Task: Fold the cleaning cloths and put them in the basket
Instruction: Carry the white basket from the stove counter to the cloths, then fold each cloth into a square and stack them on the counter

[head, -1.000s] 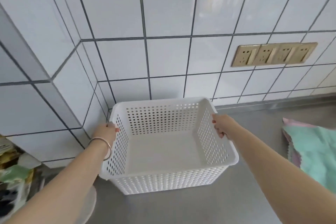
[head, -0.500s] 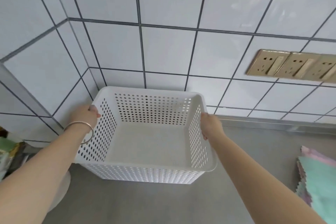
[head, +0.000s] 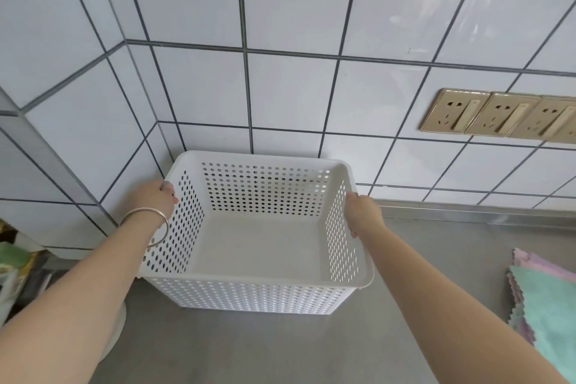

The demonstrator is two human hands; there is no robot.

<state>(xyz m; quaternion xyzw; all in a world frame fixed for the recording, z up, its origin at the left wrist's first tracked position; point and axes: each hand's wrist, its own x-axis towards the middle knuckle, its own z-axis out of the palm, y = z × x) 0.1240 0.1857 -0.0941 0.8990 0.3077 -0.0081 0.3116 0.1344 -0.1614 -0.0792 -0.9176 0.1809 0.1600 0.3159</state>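
Observation:
A white perforated plastic basket (head: 249, 296) stands on the grey countertop in the corner by the tiled wall, with nothing inside it. My left hand (head: 154, 198), with a metal bangle on the wrist, grips the basket's left rim. My right hand (head: 363, 212) grips its right rim. A stack of cleaning cloths (head: 548, 299), teal on top with pink and lilac edges showing beneath, lies flat on the counter at the far right, partly cut off by the frame.
The grey countertop (head: 249, 349) meets a white tiled wall behind and to the left of the basket. A row of gold wall sockets (head: 498, 115) sits above the counter at the right. At the lower left lie a white round object and some clutter beyond the counter's edge.
The basket has moved back toward the wall corner with both hands on its rims. The view has shifted so that the cloths sit further right.

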